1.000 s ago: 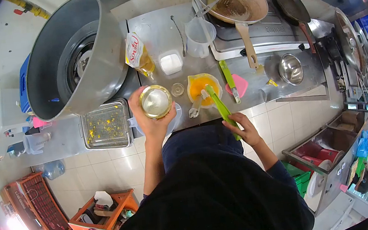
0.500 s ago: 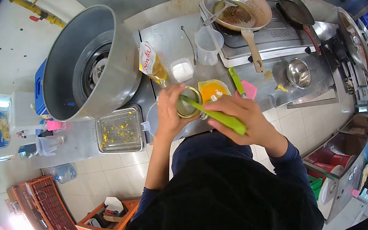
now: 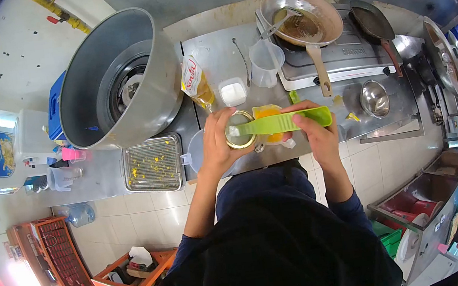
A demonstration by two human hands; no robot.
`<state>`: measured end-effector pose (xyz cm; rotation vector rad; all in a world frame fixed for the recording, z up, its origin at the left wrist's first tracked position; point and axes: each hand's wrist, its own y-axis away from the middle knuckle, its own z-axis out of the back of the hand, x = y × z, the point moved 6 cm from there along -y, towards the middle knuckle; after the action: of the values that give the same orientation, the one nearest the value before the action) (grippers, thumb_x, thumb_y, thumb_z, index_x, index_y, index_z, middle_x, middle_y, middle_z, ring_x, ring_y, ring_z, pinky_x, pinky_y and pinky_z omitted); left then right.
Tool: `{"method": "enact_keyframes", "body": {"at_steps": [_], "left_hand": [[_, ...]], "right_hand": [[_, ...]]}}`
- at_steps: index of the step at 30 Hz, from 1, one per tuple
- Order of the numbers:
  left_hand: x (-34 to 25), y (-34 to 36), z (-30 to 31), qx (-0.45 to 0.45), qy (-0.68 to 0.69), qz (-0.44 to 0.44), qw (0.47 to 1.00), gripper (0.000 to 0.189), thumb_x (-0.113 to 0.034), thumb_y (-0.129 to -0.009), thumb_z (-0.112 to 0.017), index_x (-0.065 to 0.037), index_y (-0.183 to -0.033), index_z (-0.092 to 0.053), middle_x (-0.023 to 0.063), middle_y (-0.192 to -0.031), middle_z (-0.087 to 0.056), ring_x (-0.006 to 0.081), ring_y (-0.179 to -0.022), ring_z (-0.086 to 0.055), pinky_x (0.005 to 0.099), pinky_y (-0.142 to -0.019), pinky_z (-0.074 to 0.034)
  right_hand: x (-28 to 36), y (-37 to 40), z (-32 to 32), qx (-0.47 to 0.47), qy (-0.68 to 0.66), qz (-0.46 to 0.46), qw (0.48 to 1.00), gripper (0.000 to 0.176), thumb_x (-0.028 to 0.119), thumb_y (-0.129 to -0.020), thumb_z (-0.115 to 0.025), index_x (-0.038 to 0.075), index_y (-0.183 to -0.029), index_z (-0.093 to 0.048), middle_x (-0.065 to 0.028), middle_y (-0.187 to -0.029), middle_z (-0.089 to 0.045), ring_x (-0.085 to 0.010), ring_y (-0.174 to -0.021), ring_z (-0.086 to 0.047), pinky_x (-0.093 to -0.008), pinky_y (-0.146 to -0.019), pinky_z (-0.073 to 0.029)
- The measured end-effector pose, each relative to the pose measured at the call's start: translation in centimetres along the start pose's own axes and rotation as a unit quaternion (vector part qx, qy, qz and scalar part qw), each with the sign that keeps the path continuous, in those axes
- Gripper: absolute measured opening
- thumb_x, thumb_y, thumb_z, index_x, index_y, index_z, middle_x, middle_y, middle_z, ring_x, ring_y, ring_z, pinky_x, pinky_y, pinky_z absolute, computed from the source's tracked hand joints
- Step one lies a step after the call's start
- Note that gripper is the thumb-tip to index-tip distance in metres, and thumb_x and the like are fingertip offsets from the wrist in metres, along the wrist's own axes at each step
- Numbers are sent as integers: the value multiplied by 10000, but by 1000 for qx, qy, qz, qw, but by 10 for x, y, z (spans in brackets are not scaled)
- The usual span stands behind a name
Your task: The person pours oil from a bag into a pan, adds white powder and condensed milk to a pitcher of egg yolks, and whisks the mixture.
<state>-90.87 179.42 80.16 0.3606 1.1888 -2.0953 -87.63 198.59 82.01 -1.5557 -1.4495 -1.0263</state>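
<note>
My left hand (image 3: 218, 141) is wrapped round an open jar (image 3: 240, 144) with a gold rim, tilted toward me above the counter's front edge. My right hand (image 3: 318, 135) grips a bright green plastic scoop (image 3: 289, 121) by its wide end. The scoop's narrow end reaches over the jar's mouth and carries something whitish. Behind the scoop, partly hidden, a small bowl (image 3: 262, 108) holds an orange-yellow liquid like beaten egg. Just beyond my hands are a white square tub (image 3: 233, 91) and a Sovia oil pouch (image 3: 193, 81).
A clear jug (image 3: 263, 69) stands near the gas stove (image 3: 344, 54), which carries a frying pan (image 3: 312, 4) with a slotted turner. At left are a large metal pot (image 3: 165, 88) and a wire-rack tray (image 3: 155, 187) with yellow crumbs. A steel bowl (image 3: 374, 97) sits at right.
My right hand has turned the scoop from slanting to nearly level, its broad side now showing. My left hand keeps the jar in about the same place. The view has shifted slightly.
</note>
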Motion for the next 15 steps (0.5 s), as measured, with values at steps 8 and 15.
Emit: {"method": "enact_keyframes", "body": {"at_steps": [8,15], "left_hand": [[-1,-3,-11,23,13,6,1000,833,-116,-497,-834,-81,-1198,-385,151,-1071,-509,335,-959,-521,412,-802,-444],[-2,-3,-19,39,25,9,999,850,-129,-477,-839,-88,-1199,-391,148,-1069,-509,333,-960,-517,405,-806,-440]], "right_hand": [[-2,10,27,-24,-5,35,999,255,126,-858,-528,-92,-982,-571,-168,-805,-612,-228,-635,-604,-311,-632,-485],[-6,15,32,-72,-50,10,996,251,121,-860,-530,-94,-984,-567,-174,-814,-614,-234,-635,-606,-317,-604,-485]]}}
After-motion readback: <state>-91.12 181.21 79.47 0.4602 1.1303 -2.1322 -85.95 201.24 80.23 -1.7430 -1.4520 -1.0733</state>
